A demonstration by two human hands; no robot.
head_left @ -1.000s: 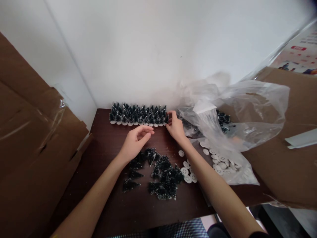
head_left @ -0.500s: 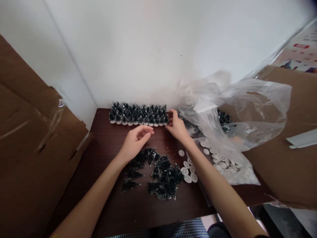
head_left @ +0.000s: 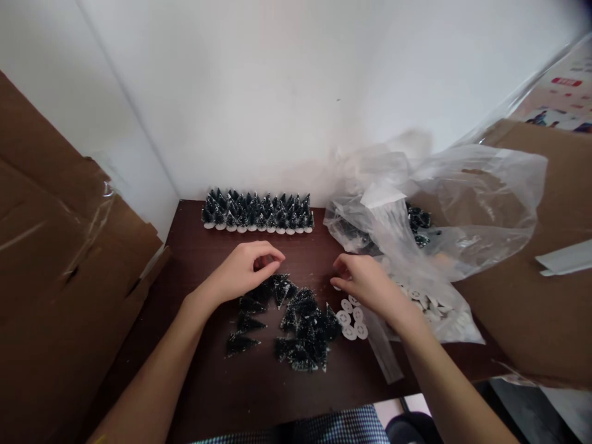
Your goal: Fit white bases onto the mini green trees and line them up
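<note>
My left hand hovers over the far end of the loose trees, its fingers curved and the thumb a little apart, with nothing seen in it. Above the white discs is my right hand, thumb and fingers apart; one disc lies partly hidden just under its fingertips. Between my forearms lie several dark green miniature bottle-brush trees with white-flecked tips, on their sides. Along the wall a block of upright trees stands in tight rows on white round bases.
A clear plastic bag spreads over the right side, with more discs and dark trees in or under it. Cardboard boxes flank the brown table on both sides. A white wall rises behind.
My right hand has left the right end of the standing rows and come back toward me, over the discs. My left hand has shifted slightly nearer, its fingers still curved.
</note>
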